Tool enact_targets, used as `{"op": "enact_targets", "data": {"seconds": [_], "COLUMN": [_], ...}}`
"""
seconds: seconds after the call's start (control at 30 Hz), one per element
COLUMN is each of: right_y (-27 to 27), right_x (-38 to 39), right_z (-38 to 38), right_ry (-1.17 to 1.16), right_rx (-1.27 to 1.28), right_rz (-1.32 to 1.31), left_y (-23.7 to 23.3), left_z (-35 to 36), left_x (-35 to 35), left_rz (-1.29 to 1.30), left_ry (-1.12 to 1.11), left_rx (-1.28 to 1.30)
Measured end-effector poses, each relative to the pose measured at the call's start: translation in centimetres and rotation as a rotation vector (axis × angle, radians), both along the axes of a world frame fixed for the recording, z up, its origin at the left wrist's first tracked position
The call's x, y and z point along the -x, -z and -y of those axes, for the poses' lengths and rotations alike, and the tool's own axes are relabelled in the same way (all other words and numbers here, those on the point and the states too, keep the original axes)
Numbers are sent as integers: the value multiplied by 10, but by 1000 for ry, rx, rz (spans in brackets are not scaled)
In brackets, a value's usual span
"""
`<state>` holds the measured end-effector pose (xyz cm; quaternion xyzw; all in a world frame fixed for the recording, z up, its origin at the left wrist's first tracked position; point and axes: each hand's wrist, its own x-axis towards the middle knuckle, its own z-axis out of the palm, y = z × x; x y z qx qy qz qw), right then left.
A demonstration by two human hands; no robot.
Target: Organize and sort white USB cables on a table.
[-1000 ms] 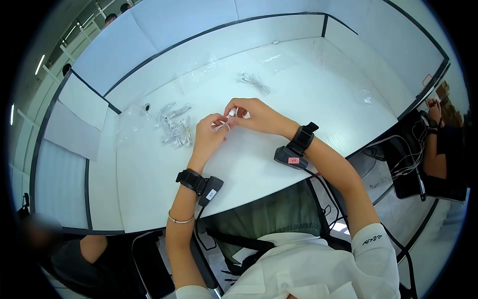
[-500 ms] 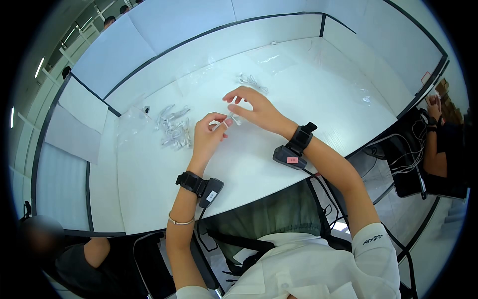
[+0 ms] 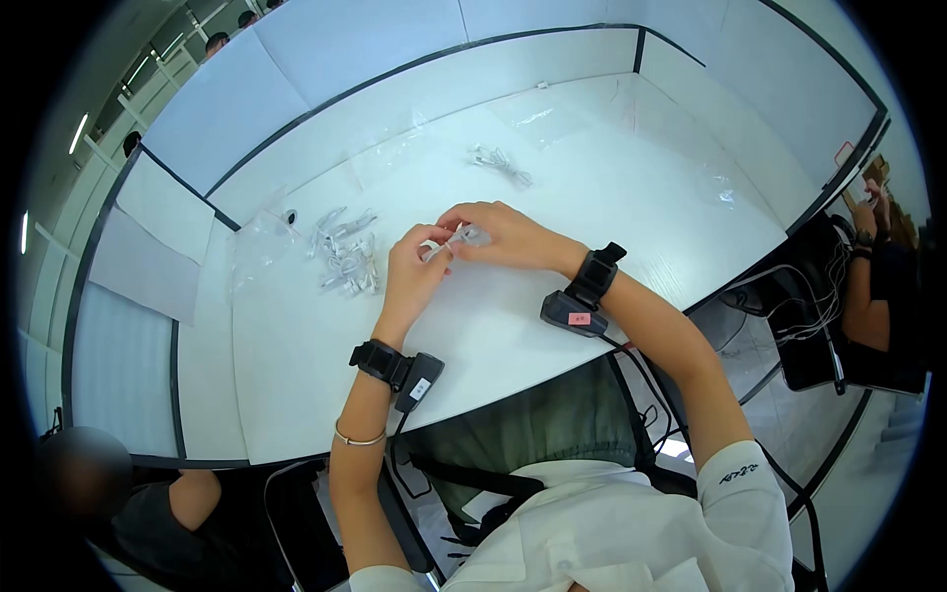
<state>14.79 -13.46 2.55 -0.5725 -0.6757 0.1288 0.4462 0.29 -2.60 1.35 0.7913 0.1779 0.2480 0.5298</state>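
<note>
Between my two hands, just above the white table (image 3: 552, 326), is a small white cable bundle (image 3: 472, 237). My left hand (image 3: 406, 264) pinches its left end between thumb and fingertips. From the other side my right hand (image 3: 513, 235) curls over it, fingertips close to those of the left hand; part of the bundle is hidden by the fingers. A pile of white cables (image 3: 347, 259) lies left of my left hand. Farther back, beyond my right hand, rests another coiled white cable (image 3: 501, 165).
Clear plastic bags (image 3: 264, 242) lie at the table's left, near a small dark round object (image 3: 291, 216). More clear film (image 3: 533, 118) is at the back. Low white partitions (image 3: 444, 79) border the table. Black cords (image 3: 641, 370) run from my wrist devices. Other people sit on both sides.
My right hand has moved down and left, its raised fingers closing onto the cable bundle beside my left hand. The left hand stays nearly in place. The cable piles have not moved.
</note>
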Motion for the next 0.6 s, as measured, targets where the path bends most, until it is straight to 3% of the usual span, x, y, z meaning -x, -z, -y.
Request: {"op": "enact_targets", "data": {"seconds": [0.3,0.4,0.5,0.6], "right_y": [1,-8,-7,-11], "right_x": [1,3,2,8], "right_z": [-1,7,7,9], "right_ry": [29,79,91,115], "right_rx": [-53,127,93,174], "right_rz": [-34,-52,15,-117], "left_y": [-2,-4,-4,-11], "left_z": [6,11,8,9], "left_x": [-3,-3,-1,0], "left_rz": [8,86,50,0], "left_ry": [-53,-71,-43,-5], "left_rx": [88,79,69,47]}}
